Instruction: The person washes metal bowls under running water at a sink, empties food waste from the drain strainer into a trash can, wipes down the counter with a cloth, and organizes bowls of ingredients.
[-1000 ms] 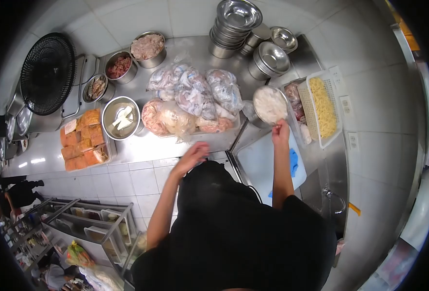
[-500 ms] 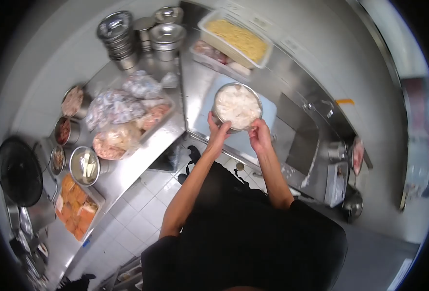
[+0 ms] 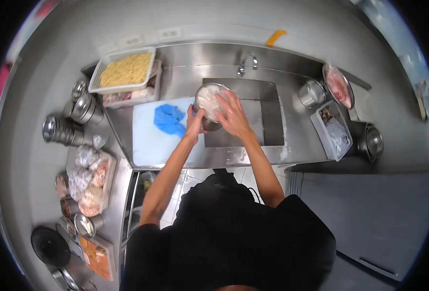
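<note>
Here, steel bowl (image 3: 211, 125) clasped by left hand (image 3: 194, 123) near sink (image 3: 269, 116); pale contents (image 3: 206, 98) partly covered by outspread right hand (image 3: 234, 117).

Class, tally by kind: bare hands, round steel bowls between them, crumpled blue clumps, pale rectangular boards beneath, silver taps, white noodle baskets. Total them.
Bare left hand, right hand: 2
Round steel bowl: 1
Crumpled blue clump: 1
Pale rectangular board: 1
Silver tap: 1
White noodle basket: 1
Total: 7

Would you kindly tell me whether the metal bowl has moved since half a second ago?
Yes: judged against the sink, the metal bowl has moved toward it, from above the light-blue board to over the sink's left edge.
</note>
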The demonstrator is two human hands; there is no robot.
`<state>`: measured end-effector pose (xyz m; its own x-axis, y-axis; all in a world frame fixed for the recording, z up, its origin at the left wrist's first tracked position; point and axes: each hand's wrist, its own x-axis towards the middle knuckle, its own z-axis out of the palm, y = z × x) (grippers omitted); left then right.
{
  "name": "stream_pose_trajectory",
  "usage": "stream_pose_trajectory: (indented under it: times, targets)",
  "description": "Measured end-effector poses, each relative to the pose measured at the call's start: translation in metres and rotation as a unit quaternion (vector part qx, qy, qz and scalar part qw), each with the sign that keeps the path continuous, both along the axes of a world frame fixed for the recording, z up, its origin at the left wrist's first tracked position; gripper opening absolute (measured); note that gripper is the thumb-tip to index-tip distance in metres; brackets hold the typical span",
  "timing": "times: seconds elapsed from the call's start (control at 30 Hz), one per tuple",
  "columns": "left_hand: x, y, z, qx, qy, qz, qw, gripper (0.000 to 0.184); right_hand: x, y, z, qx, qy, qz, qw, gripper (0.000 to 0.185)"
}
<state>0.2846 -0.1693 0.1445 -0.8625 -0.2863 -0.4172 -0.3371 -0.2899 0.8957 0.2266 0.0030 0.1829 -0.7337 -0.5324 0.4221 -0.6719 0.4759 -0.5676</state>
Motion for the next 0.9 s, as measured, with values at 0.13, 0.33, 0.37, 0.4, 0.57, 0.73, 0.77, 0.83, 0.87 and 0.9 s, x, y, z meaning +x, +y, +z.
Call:
stream_pose_trajectory:
  times: [0.13,0.33,0.37,0.4,0.57,0.73,0.77,0.83,0.87,0.9]
  targets:
    - [-0.072,0.036,0.034,-0.188,-0.044,-0.061,0.979,0.095,-0.052,0.031,-0.029,-0.035,0.010,-0.046,0.998,0.066]
    - [-0.165,0.074,0.068,-0.567,0.014,-0.198,0.800,0.092,-0.096,0.019,-0.072,-0.331,-0.057,-0.172,0.926,0.064]
    - [-0.176,0.082,0.074,-0.615,0.015,-0.213,0.759,0.090,-0.101,0.012,-0.075,-0.397,-0.078,-0.186,0.895,0.064]
    - [-0.180,0.094,0.085,-0.644,0.016,-0.227,0.730,0.089,-0.108,0.004,-0.085,-0.444,-0.057,-0.193,0.873,0.065]
    - [-0.192,0.141,0.097,-0.774,0.035,-0.266,0.574,0.089,-0.122,-0.047,-0.111,-0.658,-0.067,-0.279,0.696,0.070]
    - [-0.197,0.168,0.075,-0.844,0.006,-0.294,0.447,0.094,-0.125,-0.069,-0.123,-0.724,-0.097,-0.286,0.621,0.070]
    - [-0.199,0.170,0.074,-0.849,-0.001,-0.297,0.437,0.096,-0.124,-0.070,-0.125,-0.729,-0.103,-0.283,0.615,0.069]
    - [-0.199,0.173,0.074,-0.840,-0.020,-0.303,0.449,0.097,-0.123,-0.071,-0.128,-0.736,-0.113,-0.276,0.608,0.069]
    - [-0.199,0.174,0.075,-0.836,-0.028,-0.306,0.454,0.098,-0.123,-0.072,-0.129,-0.738,-0.119,-0.273,0.605,0.069]
    - [-0.198,0.175,0.076,-0.833,-0.029,-0.307,0.459,0.097,-0.122,-0.072,-0.130,-0.740,-0.124,-0.270,0.603,0.069]
